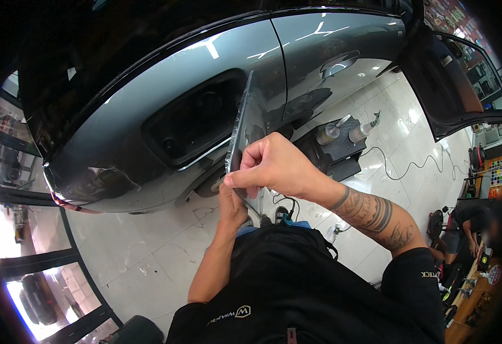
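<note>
A thin panel with a dark glossy face and ragged clear film along its edge [243, 114] stands edge-on beside the dark open recess [188, 120] in the grey car's side [119, 126]. My right hand [265, 163], tattooed on the forearm, pinches the panel's lower edge with thumb and curled fingers. My left hand [232, 206] is behind and below it, gripping the panel's lower part, its fingertips hidden.
Spray bottles [328, 133] stand on a black step stand [345, 155], with cables on the tiled floor [142, 252]. An open car door [452, 92] is at upper right. Another person [463, 229] bends at a workbench [475, 292]. Glass doors [33, 258] line the left.
</note>
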`<state>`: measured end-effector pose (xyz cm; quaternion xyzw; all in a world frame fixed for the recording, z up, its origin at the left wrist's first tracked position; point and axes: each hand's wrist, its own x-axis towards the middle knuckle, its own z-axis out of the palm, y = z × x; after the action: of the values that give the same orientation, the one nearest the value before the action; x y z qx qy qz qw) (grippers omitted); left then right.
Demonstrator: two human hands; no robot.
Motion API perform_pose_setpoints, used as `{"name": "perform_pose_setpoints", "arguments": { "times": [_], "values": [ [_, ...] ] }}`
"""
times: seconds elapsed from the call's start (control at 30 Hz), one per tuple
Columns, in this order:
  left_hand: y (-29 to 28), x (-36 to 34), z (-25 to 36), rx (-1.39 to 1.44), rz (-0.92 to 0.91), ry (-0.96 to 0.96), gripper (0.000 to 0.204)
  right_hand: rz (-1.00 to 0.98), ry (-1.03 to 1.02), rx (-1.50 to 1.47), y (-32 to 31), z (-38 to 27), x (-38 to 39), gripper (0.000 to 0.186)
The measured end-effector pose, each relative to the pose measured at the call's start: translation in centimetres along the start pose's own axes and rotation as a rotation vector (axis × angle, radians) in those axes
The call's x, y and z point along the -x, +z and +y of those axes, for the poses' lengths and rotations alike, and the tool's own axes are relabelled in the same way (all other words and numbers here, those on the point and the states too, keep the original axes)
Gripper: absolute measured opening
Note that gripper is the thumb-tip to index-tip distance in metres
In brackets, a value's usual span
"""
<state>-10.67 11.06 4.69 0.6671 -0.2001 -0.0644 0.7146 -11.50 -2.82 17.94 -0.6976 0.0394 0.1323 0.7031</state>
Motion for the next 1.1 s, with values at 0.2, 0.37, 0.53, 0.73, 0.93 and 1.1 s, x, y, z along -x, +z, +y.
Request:
{"name": "perform_pose_setpoints", "arguments": {
  "times": [0.2, 0.37, 0.53, 0.73, 0.93, 1.1],
  "values": [
    [-0.4, 0.0, -1.0, 0.016, 0.006, 0.038, 0.055, -0.034, 0.091, -0.037, 0.4, -0.4, -0.1, 0.026],
    [-1.5, 0.4, -2.5, 0.031, -0.065, -0.005, 0.044, -0.160, 0.330, -0.281, -0.7, -1.1, -0.9, 0.022],
    [-1.2, -0.1, -1.9, -0.026, -0.037, 0.091, 0.037, -0.215, 0.435, -0.278, -1.1, -1.6, -2.2, 0.021],
    [-1.4, -0.6, -2.0, -0.026, -0.064, 0.144, 0.044, -0.227, 0.487, -0.301, -2.0, -1.4, -3.7, 0.019],
    [-1.2, -0.9, -1.1, -0.078, -0.037, 0.145, 0.039, -0.215, 0.529, -0.294, -2.9, -1.7, -4.9, 0.017],
    [-1.4, -0.8, -1.7, -0.101, -0.030, 0.132, 0.030, -0.205, 0.535, -0.281, -4.1, -1.8, -6.0, 0.017]
  ]
}}
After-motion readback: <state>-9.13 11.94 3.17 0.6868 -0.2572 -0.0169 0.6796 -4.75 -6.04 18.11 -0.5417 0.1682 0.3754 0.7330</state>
